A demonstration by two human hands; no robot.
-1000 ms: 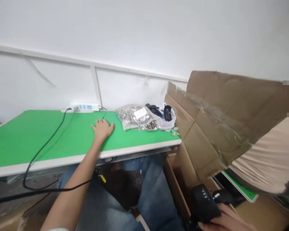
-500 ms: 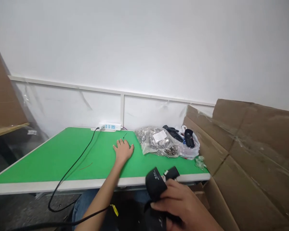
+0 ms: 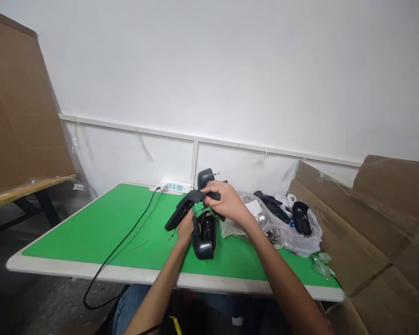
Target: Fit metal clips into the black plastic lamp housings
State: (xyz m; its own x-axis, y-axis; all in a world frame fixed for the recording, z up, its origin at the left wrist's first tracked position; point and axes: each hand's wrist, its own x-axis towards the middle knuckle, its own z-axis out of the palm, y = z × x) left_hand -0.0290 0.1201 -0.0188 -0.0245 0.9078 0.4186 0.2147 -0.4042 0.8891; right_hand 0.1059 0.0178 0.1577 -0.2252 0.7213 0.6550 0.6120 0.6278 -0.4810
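Over the middle of the green counter (image 3: 91, 228), the right hand (image 3: 226, 202) is closed around a black casing (image 3: 186, 207) while the left hand (image 3: 185, 230), grip hidden, steadies another black housing (image 3: 204, 230), whose thin red wires (image 3: 200, 218) could snag and tear

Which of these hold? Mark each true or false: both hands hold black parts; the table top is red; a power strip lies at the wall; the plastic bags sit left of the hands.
1. The left hand and right hand hold black plastic parts: true.
2. The table top is red: false, it is green.
3. A power strip lies at the wall: true.
4. The plastic bags sit left of the hands: false, they lie to the right.
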